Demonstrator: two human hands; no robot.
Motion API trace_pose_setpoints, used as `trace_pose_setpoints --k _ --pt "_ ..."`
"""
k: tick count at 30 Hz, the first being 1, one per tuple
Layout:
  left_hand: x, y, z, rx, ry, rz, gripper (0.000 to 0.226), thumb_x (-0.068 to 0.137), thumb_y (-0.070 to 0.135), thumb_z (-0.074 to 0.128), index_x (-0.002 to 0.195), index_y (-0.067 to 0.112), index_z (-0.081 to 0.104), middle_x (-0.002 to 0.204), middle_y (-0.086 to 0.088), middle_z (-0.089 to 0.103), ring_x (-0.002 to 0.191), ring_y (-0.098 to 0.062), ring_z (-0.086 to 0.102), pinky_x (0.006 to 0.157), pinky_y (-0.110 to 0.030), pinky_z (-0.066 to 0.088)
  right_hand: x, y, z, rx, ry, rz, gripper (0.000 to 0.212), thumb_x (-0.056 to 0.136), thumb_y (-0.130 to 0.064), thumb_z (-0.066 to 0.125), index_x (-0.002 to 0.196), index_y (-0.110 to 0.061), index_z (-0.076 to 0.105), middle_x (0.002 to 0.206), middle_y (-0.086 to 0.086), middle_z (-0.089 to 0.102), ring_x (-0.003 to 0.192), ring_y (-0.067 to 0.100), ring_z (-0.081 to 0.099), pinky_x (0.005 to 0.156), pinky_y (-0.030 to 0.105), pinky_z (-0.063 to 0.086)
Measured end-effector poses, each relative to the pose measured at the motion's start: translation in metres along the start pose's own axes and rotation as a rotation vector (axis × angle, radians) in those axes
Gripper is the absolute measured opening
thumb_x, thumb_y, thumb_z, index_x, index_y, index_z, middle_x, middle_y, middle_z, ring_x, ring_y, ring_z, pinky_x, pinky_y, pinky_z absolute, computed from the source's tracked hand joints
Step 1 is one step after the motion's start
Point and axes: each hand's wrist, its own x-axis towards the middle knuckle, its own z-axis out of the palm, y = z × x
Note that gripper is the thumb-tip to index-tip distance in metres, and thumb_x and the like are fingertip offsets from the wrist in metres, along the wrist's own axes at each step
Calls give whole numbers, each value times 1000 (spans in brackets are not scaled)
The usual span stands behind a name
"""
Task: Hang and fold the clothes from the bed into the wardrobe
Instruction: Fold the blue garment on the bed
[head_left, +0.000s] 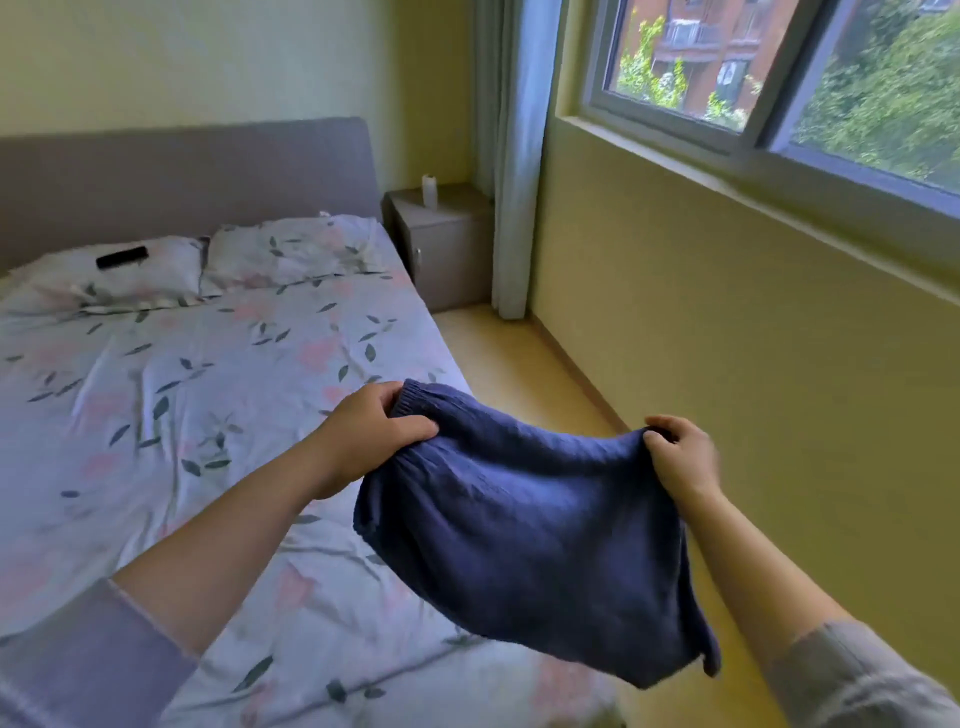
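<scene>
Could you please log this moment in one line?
left hand grips navy sweater | right hand grips it too | held above bed edge

— How do the arms lie?
— Both reach forward, forearms bare. The left hand (374, 431) pinches the navy sweater (519, 545), thumb on top.
— And the other?
— The right hand (680, 457) grips the opposite corner, fingers curled.

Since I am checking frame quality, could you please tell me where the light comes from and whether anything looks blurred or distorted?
In the head view, daylight comes from the window on the right; no harsh glare or hard shadows. The wide lens slants the window and bows the headboard. The right hand looks slightly motion-blurred; the left hand and navy knit garment are sharper.
</scene>
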Motion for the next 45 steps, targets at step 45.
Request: trace_pose_setpoints --k 45 --pt "-217 -699 -147 -379 662 -1035 25 78 22 80 85 8 62 77 -4 67 74 -20 62 61 -28 45 -363 153 595 -454 -859 157 40 90 -3 52 127 -16 57 113 -1 63 97 12 60 66 4 40"
